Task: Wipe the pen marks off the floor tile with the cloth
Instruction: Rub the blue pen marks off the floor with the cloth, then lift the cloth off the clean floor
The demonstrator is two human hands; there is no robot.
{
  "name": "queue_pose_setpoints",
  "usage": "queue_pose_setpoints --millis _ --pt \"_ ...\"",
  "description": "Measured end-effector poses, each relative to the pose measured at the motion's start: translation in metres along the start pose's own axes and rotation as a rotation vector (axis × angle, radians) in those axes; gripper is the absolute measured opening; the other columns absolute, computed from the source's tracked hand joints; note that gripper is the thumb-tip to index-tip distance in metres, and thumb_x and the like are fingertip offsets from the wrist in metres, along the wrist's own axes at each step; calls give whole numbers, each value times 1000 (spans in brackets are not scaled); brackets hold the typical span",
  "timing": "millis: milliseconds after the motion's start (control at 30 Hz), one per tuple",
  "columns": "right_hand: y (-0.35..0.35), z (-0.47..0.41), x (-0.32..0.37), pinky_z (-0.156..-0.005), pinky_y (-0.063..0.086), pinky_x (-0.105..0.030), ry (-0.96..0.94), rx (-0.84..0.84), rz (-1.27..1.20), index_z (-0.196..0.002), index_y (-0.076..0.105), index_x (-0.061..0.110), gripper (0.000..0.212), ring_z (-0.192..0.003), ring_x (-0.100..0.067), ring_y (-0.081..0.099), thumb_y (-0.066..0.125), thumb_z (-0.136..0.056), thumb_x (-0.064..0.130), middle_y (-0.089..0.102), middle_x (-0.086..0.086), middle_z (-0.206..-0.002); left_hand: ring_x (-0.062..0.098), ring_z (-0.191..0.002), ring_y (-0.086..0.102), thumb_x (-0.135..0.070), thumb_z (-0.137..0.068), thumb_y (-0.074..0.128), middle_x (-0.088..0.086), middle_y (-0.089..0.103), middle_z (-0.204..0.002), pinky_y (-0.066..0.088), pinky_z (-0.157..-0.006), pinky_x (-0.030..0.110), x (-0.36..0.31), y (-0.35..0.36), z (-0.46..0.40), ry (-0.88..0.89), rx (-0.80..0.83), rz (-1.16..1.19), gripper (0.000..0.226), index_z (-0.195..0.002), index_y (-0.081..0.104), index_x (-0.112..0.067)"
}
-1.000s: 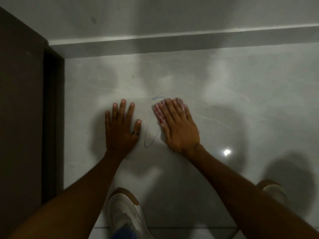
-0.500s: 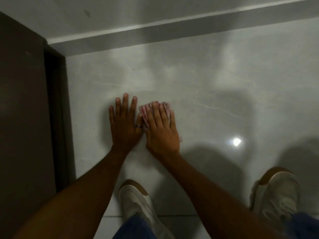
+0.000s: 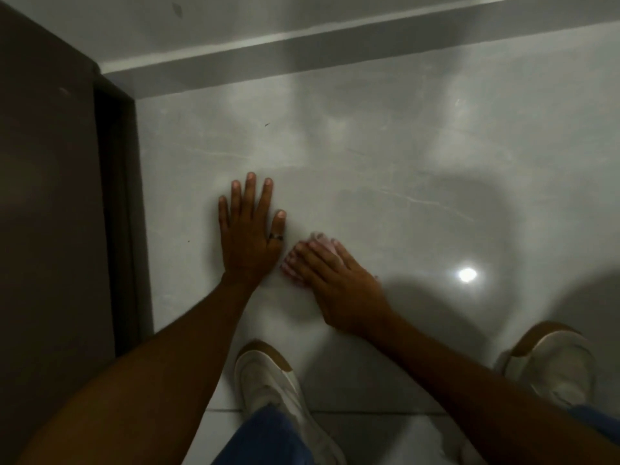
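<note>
My right hand [image 3: 339,283] lies flat on a pink-and-white cloth [image 3: 320,239], pressing it to the glossy grey floor tile [image 3: 385,169]. Only the cloth's edges show past my fingertips. My left hand [image 3: 250,236] rests palm down on the tile just left of the cloth, fingers spread, a dark ring on the thumb. No blue pen line shows on the tile around the hands; anything under the cloth or hands is hidden.
A dark brown door or cabinet face [image 3: 50,213] stands along the left. The grey skirting and wall [image 3: 302,45] run across the back. My two white shoes [image 3: 268,374] [image 3: 553,364] stand on the tile near the bottom. A lamp glare [image 3: 467,274] shines at right.
One second ago a blue pen loop showed between my hands. My right hand swept the cloth left over it, then back toward me. The loop is no longer visible. The left hand stayed put.
</note>
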State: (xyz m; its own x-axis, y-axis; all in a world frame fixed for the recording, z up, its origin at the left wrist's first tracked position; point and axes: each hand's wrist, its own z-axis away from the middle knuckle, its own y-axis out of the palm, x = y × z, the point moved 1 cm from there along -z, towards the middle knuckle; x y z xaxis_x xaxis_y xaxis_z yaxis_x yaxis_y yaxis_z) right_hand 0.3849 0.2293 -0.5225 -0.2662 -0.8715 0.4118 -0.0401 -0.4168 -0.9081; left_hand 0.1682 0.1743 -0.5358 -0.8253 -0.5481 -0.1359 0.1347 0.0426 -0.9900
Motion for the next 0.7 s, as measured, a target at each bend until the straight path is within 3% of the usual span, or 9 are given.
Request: queue_pose_setpoints --millis 100,200,300,367,433,500,567,633,700 --pt "-24 -23 -12 -136 9 -49 251 -2 -117 -167 28 12 75 -166 -37 15 49 -96 6 25 -15 -176 38 -167 20 -47 -111 40 11 26 -180 13 -135 58 -2 -6 4 -19 66 10 64 -170 34 -24" --pt "-67 -38 -17 -138 11 -48 612 -60 -407 -168 21 7 84 -166 -38 9 56 -93 -8 16 -18 -178 36 -169 11 -41 -115 40 9 17 -182 6 -136 54 -12 -34 -7 -128 293 157 59 -171 31 -25" --pt "-132 -50 3 -133 30 -51 911 -197 -909 -167 23 8 65 -159 -35 35 52 -108 7 32 -16 -173 31 -160 36 -41 -117 36 5 39 -175 32 -127 45 -41 -105 -29 -611 539 765 48 -160 52 -27" --pt "-184 -60 33 -127 40 -54 1117 -345 -1396 -163 33 10 50 -147 -37 51 42 -114 16 45 -21 -165 31 -134 58 -53 -114 38 7 58 -158 52 -100 46 -71 -168 -24 -1050 657 1316 42 -132 69 -31" --pt "-239 -68 71 -124 43 -56 1283 -434 -1948 -157 45 8 45 -133 -39 58 41 -112 16 53 -25 -157 35 -120 68 -64 -107 46 12 66 -149 59 -86 51 -93 -230 -1 -1270 750 1667 56 -136 67 -21" --pt "-286 -70 110 -119 45 -53 1312 -354 -2216 -143 62 5 47 -122 -37 62 42 -111 33 65 -24 -142 32 -122 75 -67 -100 58 10 73 -143 66 -83 55 -103 -297 28 -1235 778 1756 65 -146 66 -21" --pt "-337 -76 148 -108 49 -45 1263 -228 -2261 -118 79 6 63 -110 -32 65 41 -107 54 73 -19 -120 31 -121 76 -50 -102 67 11 76 -139 67 -86 57 -94 -356 52 -1200 730 1757 53 -148 64 -23" --pt "-382 -93 176 -109 50 -46 1133 -30 -2156 -126 76 6 65 -116 -33 67 47 -102 59 73 -20 -128 32 -112 80 -25 -102 72 14 79 -131 68 -88 53 -72 -408 68 -1287 626 1734 44 -145 64 -23" --pt "-418 -121 197 -113 52 -52 915 133 -1890 -141 63 5 58 -122 -37 67 59 -102 47 68 -23 -140 29 -101 83 -12 -90 82 13 83 -119 69 -74 39 -40 -456 75 -1302 493 1744 51 -138 67 -21"
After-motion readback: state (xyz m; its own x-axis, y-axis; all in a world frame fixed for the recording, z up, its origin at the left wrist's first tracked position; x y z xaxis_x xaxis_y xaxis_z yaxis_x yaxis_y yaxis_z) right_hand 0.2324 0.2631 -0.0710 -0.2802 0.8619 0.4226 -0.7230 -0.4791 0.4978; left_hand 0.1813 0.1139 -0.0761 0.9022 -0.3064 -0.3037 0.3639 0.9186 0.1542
